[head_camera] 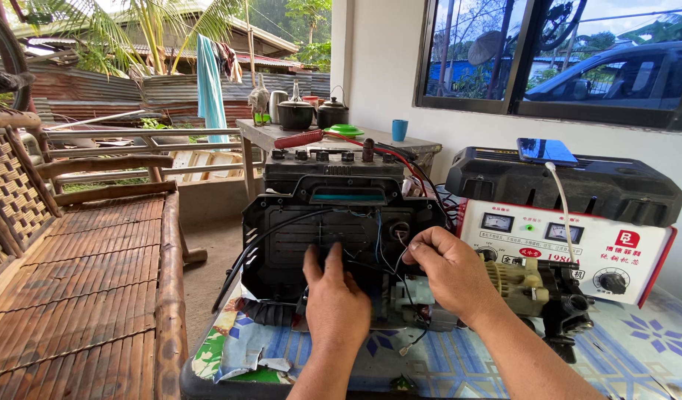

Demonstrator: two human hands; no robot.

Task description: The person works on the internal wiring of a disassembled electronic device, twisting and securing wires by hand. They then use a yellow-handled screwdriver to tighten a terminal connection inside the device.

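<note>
A black plastic machine housing [289,237] stands open on the table, its inner side with ribs and loose wires facing me. My left hand [333,296] rests flat against its lower middle, fingers spread over the wires. My right hand [448,270] pinches thin wires [381,241] at the housing's right edge. Below my hands sits a small grey motor-and-pump block [522,285] with a beige part. A car battery [333,169] with red and black clamps stands behind the housing.
A white and red battery charger [578,244] with a black top stands at the right, a phone [546,151] on it. The table carries a blue patterned cloth [637,341]. A bamboo bench [81,267] is at the left. Pots and a blue cup [399,130] are on a far table.
</note>
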